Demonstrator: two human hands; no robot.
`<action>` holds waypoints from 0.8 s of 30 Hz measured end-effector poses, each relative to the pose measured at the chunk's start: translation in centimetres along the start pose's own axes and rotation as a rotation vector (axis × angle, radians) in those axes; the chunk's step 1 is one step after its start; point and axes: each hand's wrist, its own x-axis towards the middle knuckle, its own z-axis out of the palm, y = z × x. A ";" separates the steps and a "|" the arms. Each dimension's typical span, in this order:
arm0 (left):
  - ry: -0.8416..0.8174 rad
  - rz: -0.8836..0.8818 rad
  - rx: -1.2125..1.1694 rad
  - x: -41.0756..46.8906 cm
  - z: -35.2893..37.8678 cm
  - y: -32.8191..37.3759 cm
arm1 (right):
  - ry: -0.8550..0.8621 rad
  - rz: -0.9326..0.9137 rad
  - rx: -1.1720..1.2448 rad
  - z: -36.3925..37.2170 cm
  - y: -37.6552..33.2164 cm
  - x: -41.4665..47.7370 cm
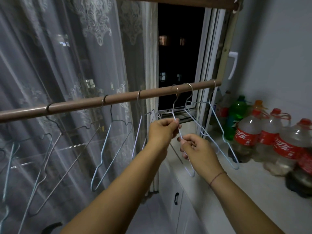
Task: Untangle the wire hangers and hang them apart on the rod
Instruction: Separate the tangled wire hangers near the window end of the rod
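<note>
Right side of frame, on the white counter [244, 191]: a row of clear plastic bottles [244, 132] with red caps and red labels in white script. 可乐 is readable on three. The green bottle [236, 114] behind them has a white mark, partly hidden, can't read it.

Mid-frame: rod [118, 97], a smooth brown round tube, runs from the left edge up toward upper right. It crosses in front of a sheer lace curtain [59, 65] and a dark window opening [179, 56].

Wire hangers are hooked along it, thin coated wire with notched shoulders:
- grey hanger [55, 166], lower left
- pale blue hanger [109, 152], centre-left, well apart from the grey one
- two hooks close together right of centre, frames overlapping; can't tell if they're interlocked
- light blue hanger [219, 123] at the rod's right end

Grip:
- left hand [162, 130]: thumb and forefinger pinch the shoulder wire of the white hanger [180, 132], just below its neck.
- right hand [197, 149]: lower on the same wire, fingers curled round it.
- Hands are near each other, not touching.
- The hanger's hook looks to be over the rod, frame angled toward the camera, lower corner showing under the right hand.

Other items:
- thin dark cord [217, 176] round the right wrist
- white cabinet [184, 213] with a dark handle under the counter
- white window handle [233, 65], upper right
</note>
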 end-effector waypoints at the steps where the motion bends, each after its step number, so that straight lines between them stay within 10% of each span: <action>1: 0.006 0.002 0.002 0.2 0.1 0.5 | 0.007 -0.018 -0.006 0.0 -0.4 0.4; 24: 0.071 0.084 0.083 -2.2 -4.7 2.0 | 0.151 -0.081 -0.068 2.4 -1.8 1.4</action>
